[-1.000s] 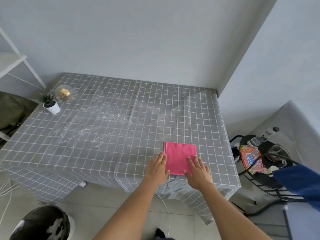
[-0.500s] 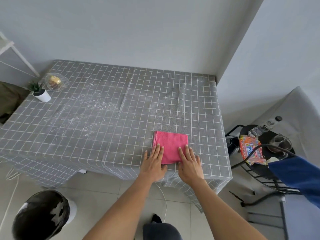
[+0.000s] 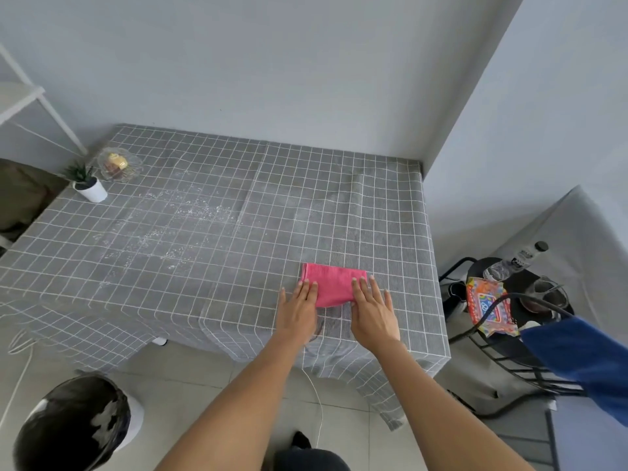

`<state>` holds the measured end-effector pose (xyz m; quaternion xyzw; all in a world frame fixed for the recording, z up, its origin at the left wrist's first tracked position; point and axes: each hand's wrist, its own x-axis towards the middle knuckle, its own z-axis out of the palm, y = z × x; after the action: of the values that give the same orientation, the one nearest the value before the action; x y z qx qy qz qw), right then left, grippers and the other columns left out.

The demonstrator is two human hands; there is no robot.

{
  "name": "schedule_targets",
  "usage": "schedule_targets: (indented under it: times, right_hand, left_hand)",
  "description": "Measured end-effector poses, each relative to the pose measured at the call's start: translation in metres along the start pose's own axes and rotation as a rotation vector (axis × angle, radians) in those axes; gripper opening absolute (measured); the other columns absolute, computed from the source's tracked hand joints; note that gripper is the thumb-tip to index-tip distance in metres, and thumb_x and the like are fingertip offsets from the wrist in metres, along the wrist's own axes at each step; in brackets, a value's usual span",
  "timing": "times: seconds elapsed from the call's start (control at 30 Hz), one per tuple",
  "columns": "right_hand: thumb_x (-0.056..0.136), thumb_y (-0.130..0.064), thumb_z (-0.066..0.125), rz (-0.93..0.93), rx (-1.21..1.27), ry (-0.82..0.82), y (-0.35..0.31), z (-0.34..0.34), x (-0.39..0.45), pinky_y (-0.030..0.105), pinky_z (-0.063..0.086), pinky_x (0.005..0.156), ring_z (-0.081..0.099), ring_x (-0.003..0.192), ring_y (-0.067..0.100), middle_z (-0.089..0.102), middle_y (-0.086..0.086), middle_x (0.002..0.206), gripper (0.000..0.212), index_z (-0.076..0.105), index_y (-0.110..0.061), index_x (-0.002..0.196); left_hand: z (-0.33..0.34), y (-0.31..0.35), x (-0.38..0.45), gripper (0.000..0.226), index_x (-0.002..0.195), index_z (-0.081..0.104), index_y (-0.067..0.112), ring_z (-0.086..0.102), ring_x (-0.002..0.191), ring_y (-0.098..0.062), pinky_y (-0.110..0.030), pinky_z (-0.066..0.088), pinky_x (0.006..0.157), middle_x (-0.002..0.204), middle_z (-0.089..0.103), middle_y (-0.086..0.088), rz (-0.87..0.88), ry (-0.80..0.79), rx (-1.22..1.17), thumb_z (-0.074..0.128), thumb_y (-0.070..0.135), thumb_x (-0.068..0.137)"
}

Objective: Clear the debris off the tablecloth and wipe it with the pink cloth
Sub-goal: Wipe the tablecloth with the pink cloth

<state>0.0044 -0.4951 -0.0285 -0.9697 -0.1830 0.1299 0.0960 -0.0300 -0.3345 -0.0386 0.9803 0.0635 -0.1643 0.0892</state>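
Both hands lie flat with straight fingers on the folded pink cloth point(image 3: 331, 283): the left hand point(image 3: 298, 311) presses its left edge, the right hand point(image 3: 373, 312) its right edge. The cloth sits near the front edge of the grey checked tablecloth point(image 3: 373, 205), toward its right side. White crumbs point(image 3: 176, 229) are scattered left of centre. At the far left corner stand a small potted plant point(image 3: 86, 183) and a glass dish point(image 3: 117, 163).
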Motion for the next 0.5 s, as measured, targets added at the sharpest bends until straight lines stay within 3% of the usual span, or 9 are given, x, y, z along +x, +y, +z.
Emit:
schedule_targets:
  times: [0.23,0.5]
  right_hand:
    - [0.102,-0.018,0.025,-0.067,-0.008,0.098,-0.046,-0.031,0.028,0.043,-0.004,0.12,-0.01,0.148,0.022,0.006,0.005,0.162,0.056,0.005,-0.012,0.154]
    - [0.098,-0.012,0.034,-0.251,-0.061,0.115,-0.136,-0.05,0.069,0.043,-0.006,0.119,-0.013,0.148,0.024,0.005,0.006,0.162,0.063,0.005,-0.01,0.153]
  left_hand:
    - [-0.048,-0.039,0.003,0.064,0.152,-0.002,0.012,-0.002,0.148,-0.019,-0.051,-0.004,0.116,0.16,-0.003,-0.006,-0.035,0.152,0.023,0.037,0.016,0.1]
    - [-0.095,-0.124,-0.01,0.066,0.152,0.0,0.012,0.001,0.148,-0.019,-0.053,0.002,0.116,0.16,-0.001,-0.006,-0.18,0.197,0.038,0.039,0.026,0.1]
